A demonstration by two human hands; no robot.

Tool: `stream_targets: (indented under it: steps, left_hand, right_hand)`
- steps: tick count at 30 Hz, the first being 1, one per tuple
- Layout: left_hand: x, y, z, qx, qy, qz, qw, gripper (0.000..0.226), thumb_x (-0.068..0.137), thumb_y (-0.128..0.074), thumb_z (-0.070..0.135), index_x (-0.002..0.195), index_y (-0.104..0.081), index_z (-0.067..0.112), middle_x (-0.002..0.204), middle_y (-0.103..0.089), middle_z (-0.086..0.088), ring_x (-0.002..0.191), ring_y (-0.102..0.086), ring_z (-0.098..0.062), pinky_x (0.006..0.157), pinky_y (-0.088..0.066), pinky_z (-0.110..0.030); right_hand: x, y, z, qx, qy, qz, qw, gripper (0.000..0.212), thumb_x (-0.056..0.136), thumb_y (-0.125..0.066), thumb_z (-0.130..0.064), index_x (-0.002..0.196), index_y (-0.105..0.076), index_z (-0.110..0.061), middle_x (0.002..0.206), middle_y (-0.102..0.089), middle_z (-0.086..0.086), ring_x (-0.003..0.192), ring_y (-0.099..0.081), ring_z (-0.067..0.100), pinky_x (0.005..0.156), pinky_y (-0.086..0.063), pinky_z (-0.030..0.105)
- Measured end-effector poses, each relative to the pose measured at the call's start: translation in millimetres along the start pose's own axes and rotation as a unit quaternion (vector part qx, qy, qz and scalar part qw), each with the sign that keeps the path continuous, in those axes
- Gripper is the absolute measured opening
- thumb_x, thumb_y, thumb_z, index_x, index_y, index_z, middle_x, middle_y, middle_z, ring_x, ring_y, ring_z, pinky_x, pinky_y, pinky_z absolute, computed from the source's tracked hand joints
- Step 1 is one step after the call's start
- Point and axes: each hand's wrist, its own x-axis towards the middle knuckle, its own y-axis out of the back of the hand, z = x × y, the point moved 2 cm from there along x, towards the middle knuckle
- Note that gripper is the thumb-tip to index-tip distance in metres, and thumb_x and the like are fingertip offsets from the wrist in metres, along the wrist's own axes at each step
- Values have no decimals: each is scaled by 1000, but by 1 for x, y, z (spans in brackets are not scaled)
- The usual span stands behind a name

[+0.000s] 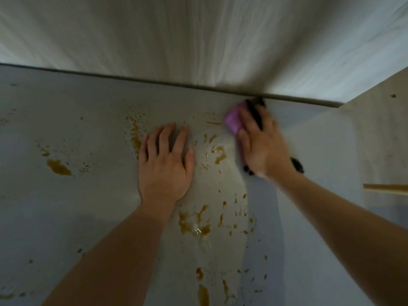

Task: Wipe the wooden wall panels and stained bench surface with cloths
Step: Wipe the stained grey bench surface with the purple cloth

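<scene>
Pale wood fills the view: one bench surface (66, 217) below and one wall panel (198, 40) rising behind it, the two meeting along a dark seam that runs from nine o'clock across to three. Two bare hands are in view. The left hand (164, 164) lies flat near the centre, fingers straight and spread, holding nothing. The right hand (262, 146), at about two o'clock, presses one cloth (234, 118), purple with dark parts, against the bench just beside the seam; its fingers look nearly straight, though blurred. Brown stains (194, 224) lie in many patches, thickest between the forearms towards six o'clock. Open bench stretches to nine o'clock.
</scene>
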Motion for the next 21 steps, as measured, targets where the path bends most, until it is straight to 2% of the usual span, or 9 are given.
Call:
stream_targets:
  steps: [2,5,7,11,15,18,21]
  left_hand:
    - [1,0,1,0,4,1,1000,52,94,-28,44,139,-44,24,138,-46,-10,129,-35,-30,109,-26,-47]
    - [0,0,2,0,3,3,1000,52,94,-28,45,139,-44,24,138,-46,-9,128,-35,-30,109,-26,-46]
    - [0,-1,1,8,1,10,1000,52,94,-29,44,139,-45,24,138,-47,-9,128,-35,-29,108,-27,-46]
    - [0,-2,3,14,-7,28,999,51,93,-32,42,138,-46,22,137,-48,-10,127,-37,-30,107,-29,-46]
    - [-1,-2,2,15,-11,44,999,49,95,-34,41,137,-48,21,136,-49,-11,126,-41,-32,105,-32,-48]
    - [-1,-2,1,14,-4,28,1000,49,95,-32,41,138,-46,22,137,-48,-11,127,-40,-33,106,-31,-48]
    - [0,-3,0,13,2,20,1000,51,94,-32,42,138,-45,23,138,-47,-10,128,-39,-31,107,-29,-47]
  right_hand:
    - [19,4,9,11,-68,36,997,53,98,-24,-39,148,-28,-22,154,-20,17,135,-26,39,111,-24,44]
    - [21,-2,-4,-9,-142,41,989,49,101,-30,-33,149,-24,-26,155,-16,14,138,-20,35,112,-20,44]
    - [26,-7,-25,-2,-132,35,991,49,100,-31,-32,149,-23,-29,155,-15,13,139,-19,33,112,-19,43]
    - [43,-14,-65,6,-30,-3,1000,53,98,-35,-30,149,-20,-30,156,-13,10,141,-16,30,113,-16,40]
    - [36,-1,-32,16,34,-5,999,52,98,-39,-27,148,-26,-32,154,-21,5,133,-30,31,105,-29,38]
    - [21,4,3,34,-8,39,999,49,97,-37,-25,146,-33,-25,151,-28,12,126,-36,39,101,-34,44]
    - [20,-1,-2,10,-78,40,996,47,101,-32,-29,148,-29,-26,154,-22,13,134,-28,36,109,-26,44]
